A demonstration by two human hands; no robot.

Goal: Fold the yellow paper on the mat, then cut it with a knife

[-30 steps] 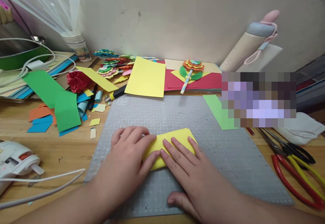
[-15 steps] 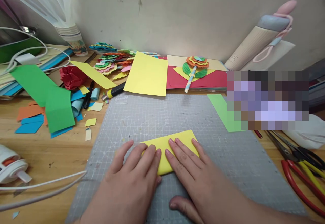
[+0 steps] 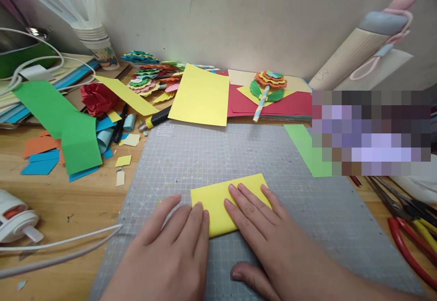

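A folded yellow sheet of paper (image 3: pixel 220 198) lies on the grey cutting mat (image 3: pixel 164 155), slightly slanted, its left end lower than its right. Flat on its right half rests my right hand (image 3: pixel 259 223), fingers spread and pressing down, thumb apart on the mat. At the lower left corner of the paper, my left hand (image 3: pixel 174 246) touches the edge with stretched fingertips; its thumb is hidden. Neither hand grips anything. Beyond the mat stands a larger yellow sheet (image 3: pixel 201 96), and a paper flower (image 3: pixel 269 87) on a striped stem is to its right.
Green paper strips (image 3: pixel 80 141), a crumpled red paper piece (image 3: pixel 97 98) and scraps lie left. A glue gun (image 3: pixel 17 221) with cables sits front left. Red-handled pliers (image 3: pixel 409 246) and scissors (image 3: pixel 392 201) lie right. A light green strip (image 3: pixel 303 148) crosses the mat's right side.
My left hand has slid left and down off the paper's upper left part, baring more of it. My right hand stays pressed on the paper. The view has shifted slightly.
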